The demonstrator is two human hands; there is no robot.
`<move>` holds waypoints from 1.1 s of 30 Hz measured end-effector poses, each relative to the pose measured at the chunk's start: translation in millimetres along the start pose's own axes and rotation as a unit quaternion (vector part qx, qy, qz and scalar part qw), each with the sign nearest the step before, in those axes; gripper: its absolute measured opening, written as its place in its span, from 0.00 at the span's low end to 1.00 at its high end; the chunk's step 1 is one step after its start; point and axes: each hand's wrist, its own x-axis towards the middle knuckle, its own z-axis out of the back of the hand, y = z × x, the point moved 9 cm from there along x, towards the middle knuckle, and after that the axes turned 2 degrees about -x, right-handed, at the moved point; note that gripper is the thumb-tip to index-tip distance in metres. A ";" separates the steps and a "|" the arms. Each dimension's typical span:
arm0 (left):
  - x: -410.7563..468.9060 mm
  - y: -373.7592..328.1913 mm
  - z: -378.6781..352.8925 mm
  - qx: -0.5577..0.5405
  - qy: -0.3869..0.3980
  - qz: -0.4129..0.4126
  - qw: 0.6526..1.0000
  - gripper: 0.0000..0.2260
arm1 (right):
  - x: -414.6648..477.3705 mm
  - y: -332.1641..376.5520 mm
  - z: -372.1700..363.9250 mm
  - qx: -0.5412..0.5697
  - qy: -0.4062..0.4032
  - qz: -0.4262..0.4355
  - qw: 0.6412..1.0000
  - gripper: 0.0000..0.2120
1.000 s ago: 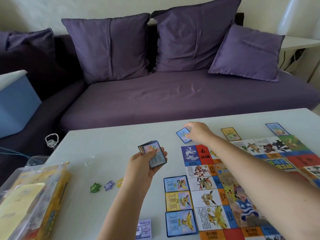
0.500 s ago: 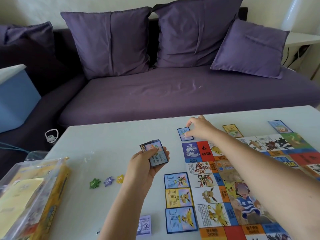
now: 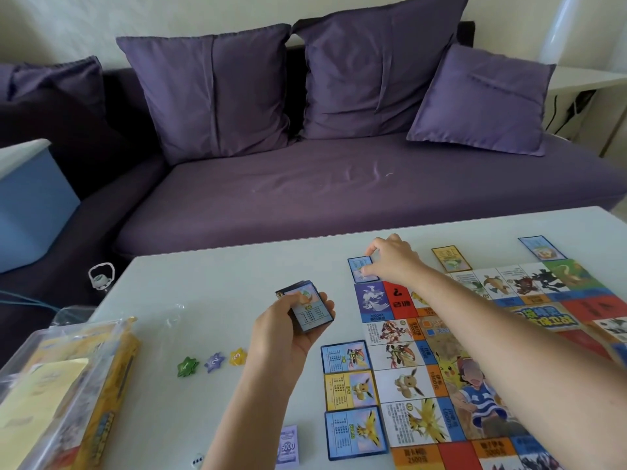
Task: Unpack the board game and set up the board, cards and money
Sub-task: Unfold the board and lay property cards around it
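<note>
The colourful game board (image 3: pixel 427 368) lies flat on the right half of the white table (image 3: pixel 217 286). My left hand (image 3: pixel 288 330) grips a deck of cards (image 3: pixel 307 308) left of the board. My right hand (image 3: pixel 393 259) reaches to the board's far left corner and pinches a blue card (image 3: pixel 359 268) that lies on the table there. Three cards (image 3: pixel 351 391) sit in a column along the board's left edge. Beyond the far edge lie a yellow card (image 3: pixel 451 258) and a blue card (image 3: pixel 541 247). A purple 5000 money stack (image 3: pixel 287 445) lies near the front edge.
Three star-shaped tokens (image 3: pixel 213 362), green, purple and yellow, stand in a row left of my left arm. The game's plastic-wrapped box (image 3: pixel 64 395) sits at the table's front left corner. A die (image 3: pixel 196 461) shows at the front edge. A purple sofa (image 3: pixel 339 191) runs behind the table.
My right hand has stayed at the board's far left corner and settled the blue card flat on the table. My left hand keeps holding the deck in much the same place.
</note>
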 end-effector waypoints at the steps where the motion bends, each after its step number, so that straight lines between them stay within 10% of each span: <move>1: -1.0 -0.3 -0.9 -0.006 0.002 0.000 1.000 0.11 | -0.2 0.2 0.0 -0.001 0.003 -0.002 1.000 0.18; 15: -12.5 6.0 -7.3 0.041 -0.001 -0.008 0.999 0.04 | -22.2 18.8 46.3 0.194 -0.087 0.057 0.975 0.06; 33: -102.2 62.2 -91.1 0.383 0.110 -0.062 0.915 0.08 | -206.7 -18.1 129.3 0.259 0.100 0.155 0.948 0.12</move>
